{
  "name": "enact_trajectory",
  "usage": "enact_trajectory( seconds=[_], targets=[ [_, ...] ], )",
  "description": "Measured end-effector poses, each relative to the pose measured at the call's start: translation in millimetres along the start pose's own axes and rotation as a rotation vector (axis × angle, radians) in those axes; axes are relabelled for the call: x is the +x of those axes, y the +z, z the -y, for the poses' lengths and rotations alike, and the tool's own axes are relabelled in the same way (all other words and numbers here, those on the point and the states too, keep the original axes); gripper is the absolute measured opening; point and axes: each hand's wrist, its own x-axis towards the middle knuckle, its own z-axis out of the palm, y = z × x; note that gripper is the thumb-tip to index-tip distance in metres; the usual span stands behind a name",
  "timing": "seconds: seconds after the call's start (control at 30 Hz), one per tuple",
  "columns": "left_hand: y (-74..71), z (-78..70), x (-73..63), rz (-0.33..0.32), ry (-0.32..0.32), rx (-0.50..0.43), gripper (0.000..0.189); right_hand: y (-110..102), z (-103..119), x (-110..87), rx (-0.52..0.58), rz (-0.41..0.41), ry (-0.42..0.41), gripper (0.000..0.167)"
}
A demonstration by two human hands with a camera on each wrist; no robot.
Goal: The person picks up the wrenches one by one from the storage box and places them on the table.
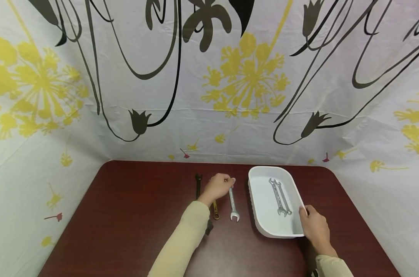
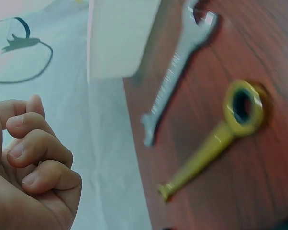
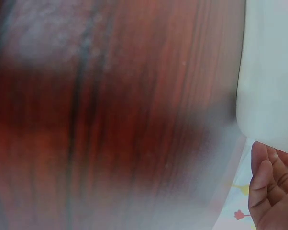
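My right hand (image 1: 315, 227) grips the right rim of a white plastic tray (image 1: 261, 225), its fingers also showing at the tray's edge in the right wrist view. Inside the tray two silver wrenches (image 1: 277, 196) lie side by side. My left hand (image 1: 218, 186) hovers near the far end of another silver wrench (image 1: 232, 204) on the table. In the left wrist view its fingers (image 2: 43, 148) are curled with nothing in them. A gold wrench (image 2: 206, 148) lies left of that silver one, partly covered by my left hand in the head view.
A black wrench (image 1: 198, 184) lies further left, its middle hidden behind my left forearm. Everything stands on a dark red-brown wooden table (image 1: 133, 215). A white cloth (image 1: 195, 92) with floral prints hangs behind and beside the table.
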Motion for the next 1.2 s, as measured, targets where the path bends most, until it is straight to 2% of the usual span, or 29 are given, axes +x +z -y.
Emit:
enact_trajectory(
  seconds=[0.3,0.5,0.63,0.83,1.1,1.2],
  targets=[
    [20.0,-37.0,9.8,0.049,0.050,0.023,0.038,0,0,1.3,0.003,0.001,0.005,0.048],
    [33.3,-54.9,15.7,0.076,0.100,0.061,0.036,0,0,4.9,0.002,-0.005,-0.004,0.048],
    [41.5,-62.6,17.6,0.081,0.109,0.080,0.036,-1,0,5.9,0.000,0.000,-0.005,0.050],
    [55.8,-69.9,19.0,0.090,0.074,0.073,0.035,-1,1,5.3,0.006,0.005,-0.015,0.049],
    [80.2,-72.6,22.0,0.145,0.069,-0.061,0.034,-1,0,3.9,-0.003,0.012,-0.004,0.048],
    [88.2,-74.8,23.0,0.160,0.077,-0.083,0.035,0,-1,3.3,-0.004,0.012,-0.004,0.047]
  ],
)
